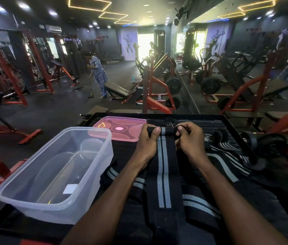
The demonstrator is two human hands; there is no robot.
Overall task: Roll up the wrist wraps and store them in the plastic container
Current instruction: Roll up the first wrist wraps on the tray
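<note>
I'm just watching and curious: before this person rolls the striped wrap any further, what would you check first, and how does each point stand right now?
1. Left hand grips the far end of the black wrist wrap with grey stripes: ok.
2. Right hand pinches the same end: ok.
3. Wrap's unrolled length lies straight toward the person: ok.
4. Clear plastic container open, holding no wraps: ok.
5. Pink translucent lid is off, lying behind the container: ok.
6. Roll tightness: cannot tell.
</note>
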